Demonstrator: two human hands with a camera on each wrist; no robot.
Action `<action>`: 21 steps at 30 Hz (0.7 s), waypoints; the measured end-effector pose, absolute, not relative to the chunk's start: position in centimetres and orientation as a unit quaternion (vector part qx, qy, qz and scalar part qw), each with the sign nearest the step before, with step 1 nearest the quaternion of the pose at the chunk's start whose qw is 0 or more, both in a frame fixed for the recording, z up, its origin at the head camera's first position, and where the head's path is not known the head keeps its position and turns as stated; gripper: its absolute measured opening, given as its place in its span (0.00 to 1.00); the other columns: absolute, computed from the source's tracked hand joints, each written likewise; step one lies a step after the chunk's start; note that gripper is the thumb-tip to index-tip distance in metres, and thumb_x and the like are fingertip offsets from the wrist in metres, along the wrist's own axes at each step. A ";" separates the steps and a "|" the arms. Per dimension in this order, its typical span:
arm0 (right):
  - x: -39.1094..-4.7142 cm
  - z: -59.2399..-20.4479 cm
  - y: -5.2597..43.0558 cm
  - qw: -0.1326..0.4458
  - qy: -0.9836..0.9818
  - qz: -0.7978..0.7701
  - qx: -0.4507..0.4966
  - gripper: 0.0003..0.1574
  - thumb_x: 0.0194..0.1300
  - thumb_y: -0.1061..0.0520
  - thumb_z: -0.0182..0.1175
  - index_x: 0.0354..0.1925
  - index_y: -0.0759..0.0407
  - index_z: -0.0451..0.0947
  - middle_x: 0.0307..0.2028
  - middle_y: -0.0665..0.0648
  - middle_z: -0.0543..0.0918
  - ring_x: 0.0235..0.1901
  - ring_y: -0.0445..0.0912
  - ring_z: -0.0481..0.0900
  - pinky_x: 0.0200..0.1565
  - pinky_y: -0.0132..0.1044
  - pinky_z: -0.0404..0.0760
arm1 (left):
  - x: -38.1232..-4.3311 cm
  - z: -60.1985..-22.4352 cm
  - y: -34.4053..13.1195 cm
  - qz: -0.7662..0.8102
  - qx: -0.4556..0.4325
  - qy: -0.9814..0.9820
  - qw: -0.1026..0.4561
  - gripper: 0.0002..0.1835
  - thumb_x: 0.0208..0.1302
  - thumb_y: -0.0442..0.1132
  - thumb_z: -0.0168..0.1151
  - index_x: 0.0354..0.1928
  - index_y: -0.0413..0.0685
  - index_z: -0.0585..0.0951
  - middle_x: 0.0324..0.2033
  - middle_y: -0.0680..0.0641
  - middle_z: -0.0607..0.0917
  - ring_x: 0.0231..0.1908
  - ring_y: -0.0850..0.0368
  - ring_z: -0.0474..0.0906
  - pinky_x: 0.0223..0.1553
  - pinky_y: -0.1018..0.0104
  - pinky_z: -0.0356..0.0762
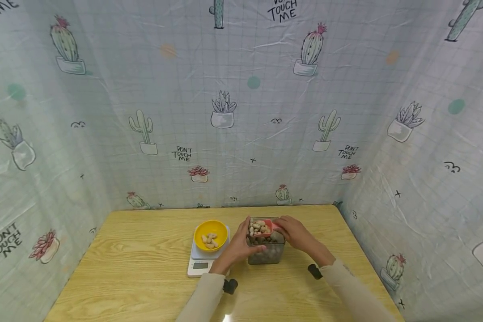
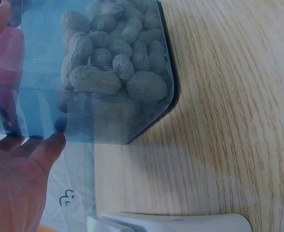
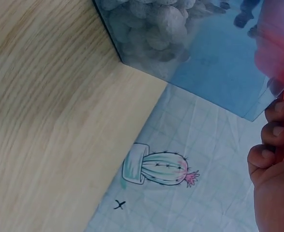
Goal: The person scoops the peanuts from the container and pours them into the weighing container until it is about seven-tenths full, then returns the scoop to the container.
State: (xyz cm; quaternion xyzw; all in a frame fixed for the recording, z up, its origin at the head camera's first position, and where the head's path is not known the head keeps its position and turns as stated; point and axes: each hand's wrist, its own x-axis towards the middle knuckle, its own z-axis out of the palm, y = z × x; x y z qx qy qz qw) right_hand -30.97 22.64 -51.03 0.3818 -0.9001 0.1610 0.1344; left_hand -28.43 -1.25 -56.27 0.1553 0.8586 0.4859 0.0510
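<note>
A clear, dark-tinted plastic container stands on the table with peanuts in it. My left hand holds its left side near the rim, fingers along the wall and thumb across the front. A red scoop heaped with peanuts sits at the top of the container. Its handle is in the grip of my right hand, the fingers curled round it in the right wrist view. To the left, a yellow bowl with several peanuts rests on a white kitchen scale.
The light wood table runs back to a curtain printed with cacti, which also hangs at both sides. A dark strap end shows at each wrist. The scale stands just left of my left forearm.
</note>
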 end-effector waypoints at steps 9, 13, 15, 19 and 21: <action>-31.3 -51.8 23.1 0.142 -0.902 0.171 0.371 0.16 0.73 0.54 0.55 0.54 0.56 0.80 0.37 0.51 0.81 0.38 0.45 0.78 0.41 0.43 0.79 | -28.2 -56.1 -1.3 0.487 0.151 0.858 0.058 0.60 0.55 0.59 0.71 0.78 0.69 0.38 0.79 0.45 0.46 0.75 0.39 0.54 0.68 0.39 0.63; -31.4 -52.3 23.8 0.154 -0.903 0.188 0.355 0.16 0.70 0.55 0.57 0.53 0.58 0.81 0.35 0.50 0.81 0.35 0.43 0.78 0.38 0.41 0.78 | -28.2 -56.1 -1.3 0.488 0.148 0.858 0.064 0.60 0.55 0.61 0.71 0.78 0.70 0.38 0.79 0.46 0.46 0.75 0.39 0.53 0.67 0.38 0.63; -31.5 -52.4 24.1 0.155 -0.903 0.198 0.348 0.16 0.69 0.56 0.58 0.53 0.58 0.81 0.34 0.50 0.81 0.33 0.42 0.77 0.37 0.40 0.77 | -28.2 -56.0 -1.3 0.489 0.146 0.858 0.062 0.60 0.55 0.61 0.71 0.78 0.70 0.39 0.79 0.46 0.47 0.75 0.38 0.53 0.67 0.37 0.63; -31.4 -52.5 24.4 0.146 -0.907 0.209 0.335 0.16 0.70 0.55 0.58 0.53 0.58 0.80 0.36 0.50 0.82 0.34 0.43 0.77 0.38 0.40 0.78 | -28.2 -56.0 -1.4 0.491 0.143 0.857 0.064 0.60 0.54 0.60 0.72 0.78 0.69 0.39 0.79 0.46 0.47 0.75 0.38 0.53 0.67 0.37 0.63; -31.3 -52.3 24.5 0.138 -0.910 0.215 0.327 0.16 0.71 0.54 0.57 0.53 0.58 0.80 0.37 0.51 0.82 0.36 0.43 0.78 0.39 0.42 0.78 | -28.2 -56.1 -1.4 0.488 0.147 0.858 0.066 0.61 0.54 0.61 0.71 0.78 0.68 0.39 0.79 0.45 0.46 0.75 0.37 0.53 0.67 0.36 0.63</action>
